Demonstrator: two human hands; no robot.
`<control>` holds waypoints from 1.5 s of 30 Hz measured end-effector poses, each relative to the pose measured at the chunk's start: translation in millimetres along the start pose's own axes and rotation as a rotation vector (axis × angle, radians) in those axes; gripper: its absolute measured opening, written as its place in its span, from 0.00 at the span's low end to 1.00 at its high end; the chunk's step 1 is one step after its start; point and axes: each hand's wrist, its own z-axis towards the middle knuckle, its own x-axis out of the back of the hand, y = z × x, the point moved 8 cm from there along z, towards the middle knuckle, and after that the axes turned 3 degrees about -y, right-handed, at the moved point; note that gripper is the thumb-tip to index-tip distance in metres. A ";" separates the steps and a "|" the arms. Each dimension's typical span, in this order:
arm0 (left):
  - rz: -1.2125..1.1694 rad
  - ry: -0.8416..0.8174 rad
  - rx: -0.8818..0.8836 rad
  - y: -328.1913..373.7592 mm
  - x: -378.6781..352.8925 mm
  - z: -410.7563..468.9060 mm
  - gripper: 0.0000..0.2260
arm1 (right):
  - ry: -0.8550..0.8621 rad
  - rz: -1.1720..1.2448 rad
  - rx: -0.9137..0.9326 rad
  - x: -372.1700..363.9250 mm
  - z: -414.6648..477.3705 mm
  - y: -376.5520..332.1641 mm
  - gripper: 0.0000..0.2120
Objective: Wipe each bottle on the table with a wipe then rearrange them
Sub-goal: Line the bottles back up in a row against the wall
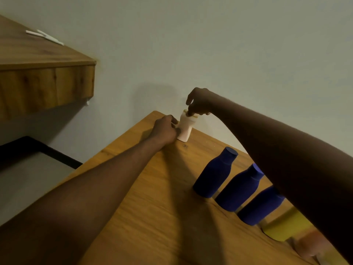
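A small white bottle (185, 129) stands near the far corner of the wooden table (145, 207), close to the wall. My left hand (165, 129) grips its side at the base. My right hand (198, 101) reaches over from above, and its fingertips pinch the bottle's gold-rimmed top. No wipe shows in either hand. Three dark blue bottles stand in a row to the right: the first (214, 174), the second (239, 188) and the third (260, 206), the last two partly hidden by my right forearm.
A yellow bottle (286, 227) and a pale peach one (310, 245) continue the row toward the lower right, both blurred. A wooden shelf (45, 73) juts out at upper left with white strips on it. The wall runs just behind the table.
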 end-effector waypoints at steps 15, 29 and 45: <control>-0.177 -0.079 -0.096 53.8 20.0 -102.0 0.13 | -0.213 0.211 0.030 27.0 -144.1 26.4 0.10; -0.201 -0.168 -0.050 74.9 -23.3 -182.7 0.19 | -0.075 0.068 0.058 -7.7 -194.7 29.3 0.16; -0.207 -0.102 -0.079 70.3 -40.2 -101.7 0.30 | 0.210 0.181 0.031 20.6 -110.0 52.5 0.17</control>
